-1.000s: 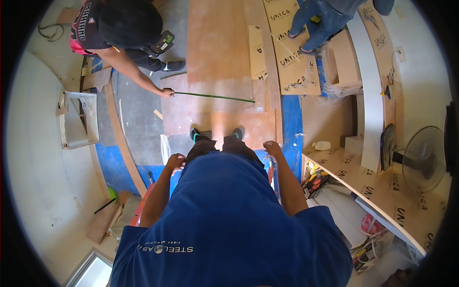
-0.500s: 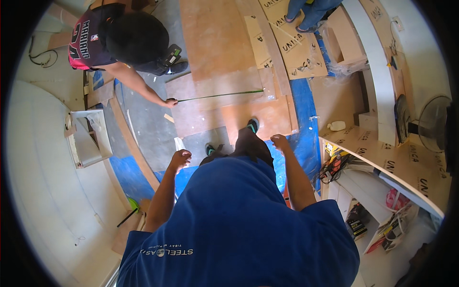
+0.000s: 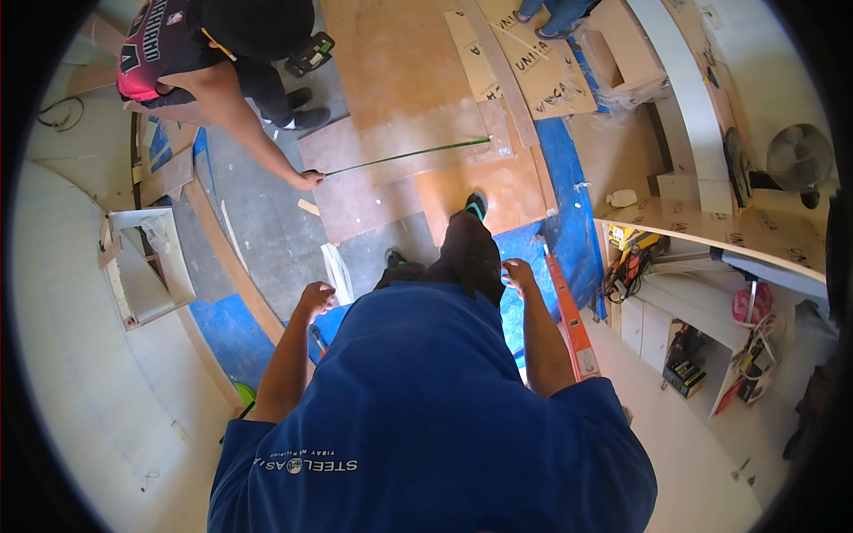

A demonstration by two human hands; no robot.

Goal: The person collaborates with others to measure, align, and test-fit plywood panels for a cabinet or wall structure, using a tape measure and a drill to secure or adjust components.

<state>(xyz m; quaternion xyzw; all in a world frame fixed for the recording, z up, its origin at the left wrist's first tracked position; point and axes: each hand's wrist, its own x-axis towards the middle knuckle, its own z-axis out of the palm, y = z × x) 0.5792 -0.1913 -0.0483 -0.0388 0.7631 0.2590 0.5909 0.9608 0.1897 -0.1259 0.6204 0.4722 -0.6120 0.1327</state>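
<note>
My left hand (image 3: 316, 300) hangs at my left side with its fingers loosely curled. No object shows in it. On the other side, my right hand (image 3: 517, 276) is held beside my hip, its fingers also curled in and nothing visible between them. An orange spirit level (image 3: 572, 315) stands tilted just right of my right forearm, apart from the hand. Ahead at the left, a co-worker's hand (image 3: 309, 179) grips the end of a tape measure. Its green blade (image 3: 404, 156) stretches across the plywood sheets (image 3: 391, 89) on the floor.
Blue plastic sheeting (image 3: 562, 178) covers floor at the right. A white box frame (image 3: 151, 266) stands at the left wall. To the right are a printed plywood counter (image 3: 711, 226), a fan (image 3: 798, 160) and an open cabinet (image 3: 680, 355). Another person's legs (image 3: 555, 19) show far right.
My view has shifted, bringing the orange level and more of the right-hand cabinets into sight. The co-worker still holds the tape across the plywood. Both my hands stay low and curled.
</note>
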